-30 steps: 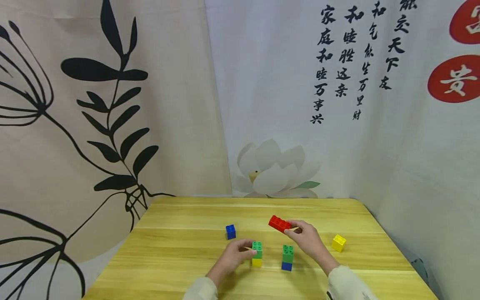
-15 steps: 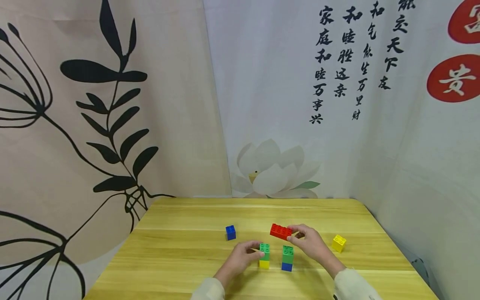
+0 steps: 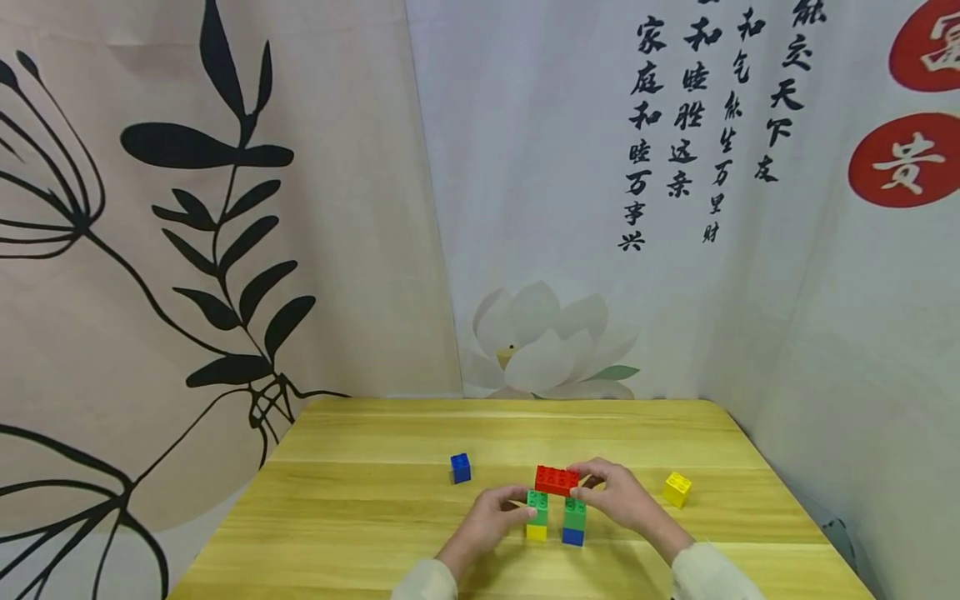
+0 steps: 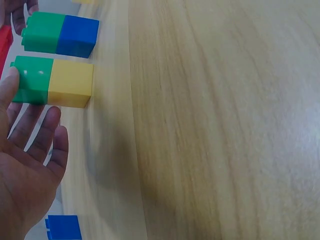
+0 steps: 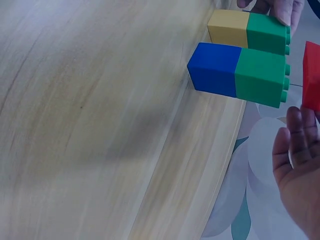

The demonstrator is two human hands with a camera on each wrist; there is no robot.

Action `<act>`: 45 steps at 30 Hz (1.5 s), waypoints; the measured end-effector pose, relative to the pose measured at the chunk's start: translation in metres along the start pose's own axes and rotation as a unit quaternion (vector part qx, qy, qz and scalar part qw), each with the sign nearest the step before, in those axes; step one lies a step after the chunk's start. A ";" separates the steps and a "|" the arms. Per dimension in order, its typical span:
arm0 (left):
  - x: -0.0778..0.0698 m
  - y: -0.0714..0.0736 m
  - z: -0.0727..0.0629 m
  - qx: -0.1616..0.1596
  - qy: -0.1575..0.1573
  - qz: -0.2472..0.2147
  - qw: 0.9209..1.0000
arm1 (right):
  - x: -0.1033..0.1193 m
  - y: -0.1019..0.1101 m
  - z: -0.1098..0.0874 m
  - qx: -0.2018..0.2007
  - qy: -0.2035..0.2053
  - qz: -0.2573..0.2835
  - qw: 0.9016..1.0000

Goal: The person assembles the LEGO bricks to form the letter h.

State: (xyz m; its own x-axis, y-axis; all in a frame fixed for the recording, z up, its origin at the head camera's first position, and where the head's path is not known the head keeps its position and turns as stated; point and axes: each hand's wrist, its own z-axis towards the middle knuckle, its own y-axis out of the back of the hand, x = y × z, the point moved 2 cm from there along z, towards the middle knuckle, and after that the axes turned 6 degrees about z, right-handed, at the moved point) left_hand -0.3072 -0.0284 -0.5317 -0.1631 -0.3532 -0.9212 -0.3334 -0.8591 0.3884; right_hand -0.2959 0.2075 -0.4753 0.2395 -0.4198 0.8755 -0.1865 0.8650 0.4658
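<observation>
My left hand [image 3: 487, 521] pinches a green toy building block [image 3: 537, 507] joined on top of a yellow block [image 3: 536, 532]. Close to its right stands a second stack, a green block [image 3: 575, 515] on a blue block [image 3: 573, 537]. Between thumb and fingers, my right hand [image 3: 618, 498] holds a longer red brick [image 3: 557, 480] by its right end. That brick spans level over both stacks. In the right wrist view, a gap shows between the red brick [image 5: 312, 75] and the studs of the nearer green block [image 5: 261, 77].
A loose blue block [image 3: 461, 468] lies on the wooden table [image 3: 360, 500] behind and left of the stacks. Off to the right of my right hand sits a loose yellow block [image 3: 677, 489]. A printed curtain [image 3: 360, 250] hangs behind the table's far edge.
My left hand has slid the green-and-yellow stack right, nearer the green-and-blue one. The red brick, tilted before, has come down and levelled above the stacks in my right hand.
</observation>
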 end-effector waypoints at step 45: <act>-0.005 -0.004 0.004 0.008 0.003 0.001 1.000 | -0.007 -0.007 0.000 0.052 0.026 -0.033 0.998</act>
State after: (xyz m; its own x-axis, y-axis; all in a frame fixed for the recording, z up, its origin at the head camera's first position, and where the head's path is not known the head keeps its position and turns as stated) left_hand -0.3092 -0.0215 -0.5286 -0.1590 -0.3570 -0.9205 -0.3479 -0.8523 0.3906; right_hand -0.2959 0.2042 -0.4851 0.3030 -0.4577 0.8359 -0.2659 0.8017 0.5353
